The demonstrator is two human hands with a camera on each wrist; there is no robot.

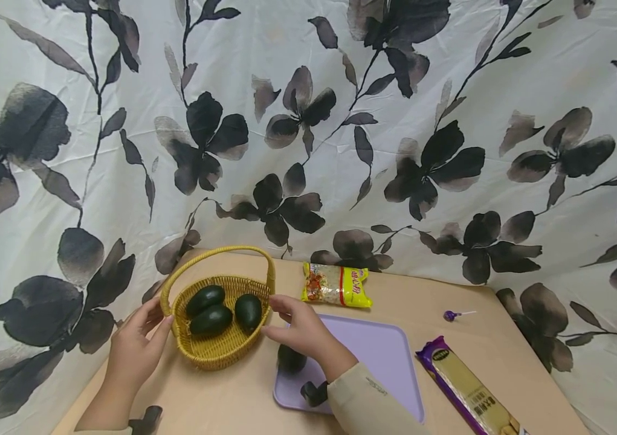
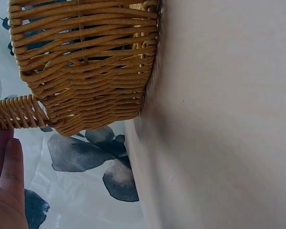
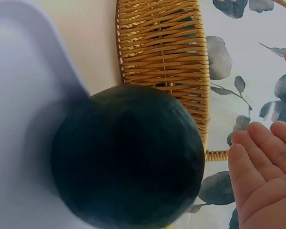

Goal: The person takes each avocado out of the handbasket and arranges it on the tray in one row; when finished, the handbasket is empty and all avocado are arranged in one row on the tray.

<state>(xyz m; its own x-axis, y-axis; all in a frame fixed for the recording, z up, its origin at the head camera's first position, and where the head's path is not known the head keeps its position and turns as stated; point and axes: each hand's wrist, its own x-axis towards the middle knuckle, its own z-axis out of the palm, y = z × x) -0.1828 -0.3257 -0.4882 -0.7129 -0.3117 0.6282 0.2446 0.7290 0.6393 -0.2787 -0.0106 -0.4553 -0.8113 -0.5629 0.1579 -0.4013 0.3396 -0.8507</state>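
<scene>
A yellow wicker basket (image 1: pixel 216 356) with an arched handle stands at the left of the table, holding three dark green avocados (image 1: pixel 211 320). My left hand (image 1: pixel 136 347) is at its left side, fingertips right at the handle's base; in the left wrist view the fingers (image 2: pixel 12 162) look straight beside the handle. At the basket's right side my right hand (image 1: pixel 300 326) reaches toward the rim, its fingers (image 3: pixel 257 148) extended with nothing in them. Another avocado (image 1: pixel 290 360) lies on the lilac tray (image 1: pixel 390 362) below the right hand, partly covered by it.
Behind the tray lies a yellow food packet (image 1: pixel 338 285). To its right are a purple lollipop (image 1: pixel 452 315) and a long purple-and-gold packet (image 1: pixel 468 386). A floral cloth (image 1: pixel 341 181) hangs along the table's back edge.
</scene>
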